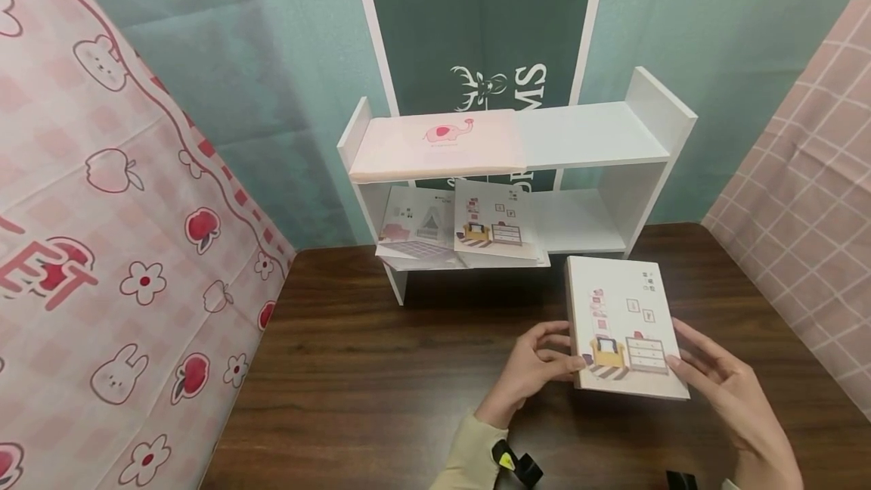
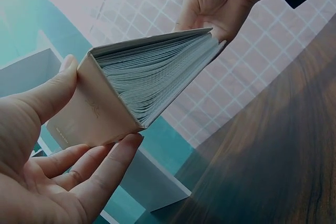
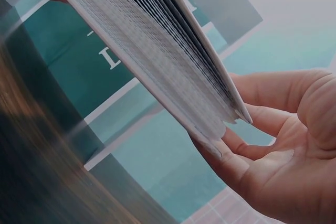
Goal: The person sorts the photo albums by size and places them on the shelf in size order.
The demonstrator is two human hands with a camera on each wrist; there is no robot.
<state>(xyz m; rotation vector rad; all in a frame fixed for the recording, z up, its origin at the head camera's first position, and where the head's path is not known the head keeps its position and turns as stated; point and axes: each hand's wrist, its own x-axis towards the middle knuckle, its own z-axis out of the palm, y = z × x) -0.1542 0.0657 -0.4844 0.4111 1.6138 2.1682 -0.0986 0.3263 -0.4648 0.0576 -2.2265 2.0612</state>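
Note:
A thick photo album (image 1: 621, 324) with a white cover, printed with a yellow armchair and a chest of drawers, is held above the table in front of the shelf's right end. My left hand (image 1: 534, 369) grips its spine side, thumb on the front cover and fingers beneath. At the opposite edge, my right hand (image 1: 728, 388) pinches the covers between thumb and fingers. The left wrist view shows the pale pink spine (image 2: 97, 103) and the fanned edges of many leaves. In the right wrist view, the leaves (image 3: 157, 40) spread slightly between the covers.
A white two-tier shelf (image 1: 592, 134) stands at the back of the dark wooden table (image 1: 354, 369). A pink elephant-print album (image 1: 442, 146) lies on its top. Below lie albums with a tent picture (image 1: 415, 225) and an armchair picture (image 1: 493, 221). Patterned cloths hang at both sides.

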